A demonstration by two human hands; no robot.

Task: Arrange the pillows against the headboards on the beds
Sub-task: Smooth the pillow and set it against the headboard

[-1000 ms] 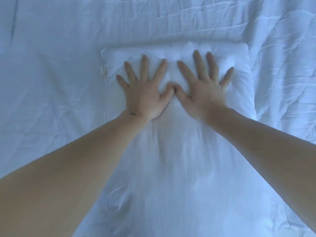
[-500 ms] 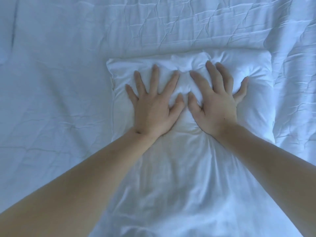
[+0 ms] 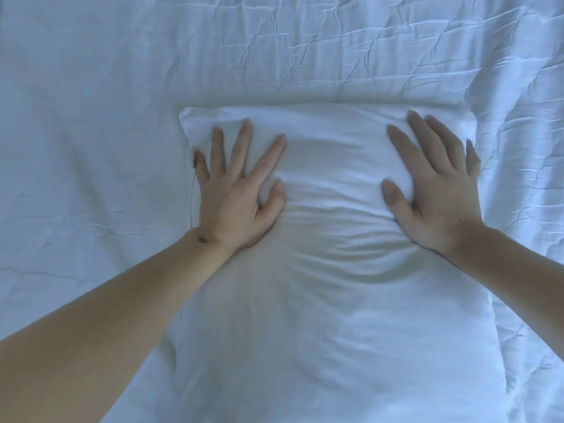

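The pillow [image 3: 332, 270] lies on the bed sheet [image 3: 91, 148], in the middle of the view, and its long side runs away from the person. The sheet is on the left, on the right and behind the far end of the pillow. The left hand [image 3: 235, 203] rests on the pillow near its far left corner. The right hand [image 3: 439, 196] rests on it near the far right corner. The two hands are well apart, with pillow between them.
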